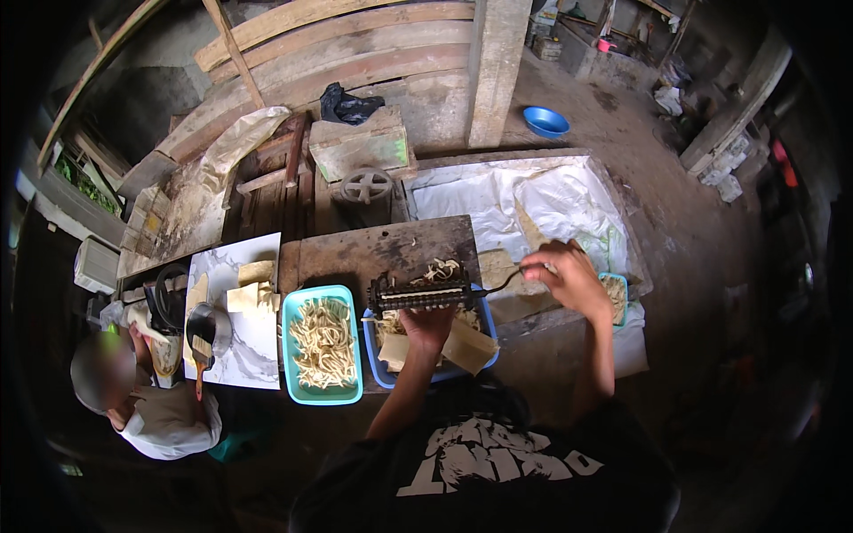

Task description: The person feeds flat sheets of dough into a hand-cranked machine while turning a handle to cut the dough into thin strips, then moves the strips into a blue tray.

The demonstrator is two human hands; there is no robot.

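Note:
A dark hand-cranked roller cutter (419,293) sits across a blue tray (377,366) at the middle of the wooden table (373,249). Pale dough strips (442,269) lie on top of the cutter. My left hand (427,325) is under the cutter's near side, holding a flat tan dough sheet (468,345) that hangs over the blue tray. My right hand (569,277) grips the cutter's crank handle (508,282) off to the right. A turquoise tray (322,344) full of cut strips stands just left of the blue tray.
Another person (142,391) sits at the lower left by a white marble board (240,338) with dough pieces and a small pan (206,327). A white plastic sheet (524,204) covers a box behind. A blue bowl (545,121) lies on the floor.

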